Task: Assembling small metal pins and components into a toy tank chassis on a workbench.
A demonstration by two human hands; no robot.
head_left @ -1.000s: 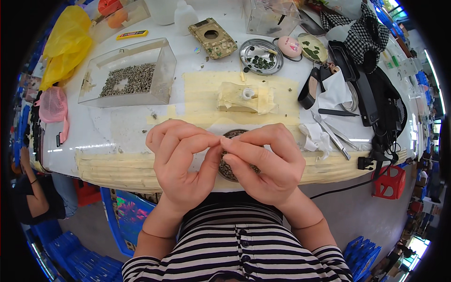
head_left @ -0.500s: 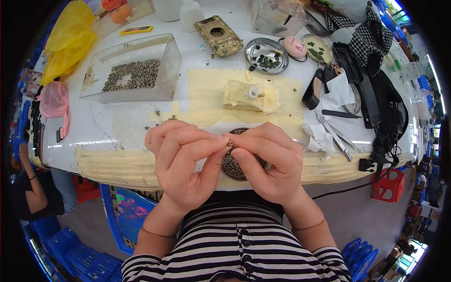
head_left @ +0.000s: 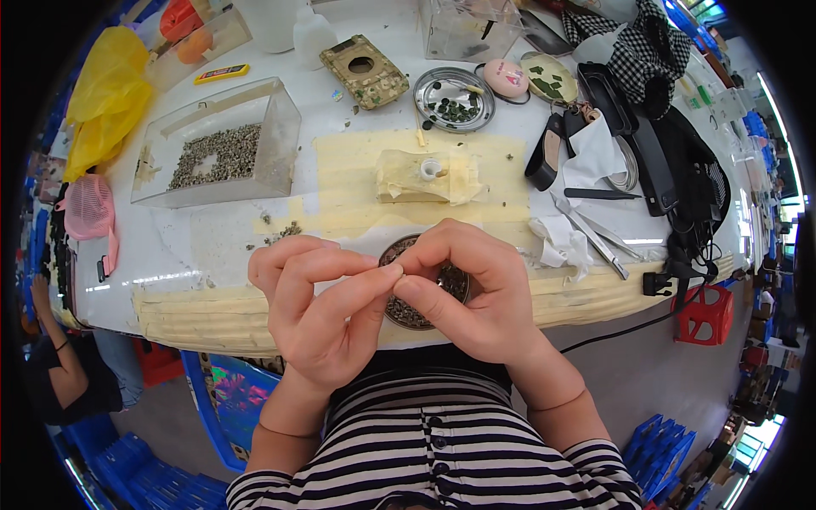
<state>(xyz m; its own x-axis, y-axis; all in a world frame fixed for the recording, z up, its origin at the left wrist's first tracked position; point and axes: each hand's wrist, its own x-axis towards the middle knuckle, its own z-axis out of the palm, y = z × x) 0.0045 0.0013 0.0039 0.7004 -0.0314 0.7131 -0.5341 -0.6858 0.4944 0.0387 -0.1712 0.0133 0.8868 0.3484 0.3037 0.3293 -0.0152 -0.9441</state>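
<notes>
My left hand [head_left: 327,310] and my right hand [head_left: 476,297] meet above a round dish [head_left: 399,246], fingertips pinched together. Between them is a tiny grey-tan piece, seen half a second ago and now almost wholly covered by the fingers. Many small grey-brown parts [head_left: 412,313] fill the dish, which my hands partly hide. Just beyond stands a block wrapped in cream tape [head_left: 395,183], with a small white cup [head_left: 431,167] on top. A few loose parts [head_left: 291,229] lie beyond my left hand.
A clear bin [head_left: 276,140] with similar parts stands at left. Farther back are a camouflage model hull [head_left: 374,81] and a metal dish [head_left: 455,76] with dark green pieces. Tweezers [head_left: 595,242], crumpled tissue [head_left: 561,242] and black straps [head_left: 659,170] lie at right. Someone sits at far left.
Both hands have shifted slightly left in the picture, still pinching together. The tiny piece that showed between the fingertips is now mostly covered. The whole view has moved a little.
</notes>
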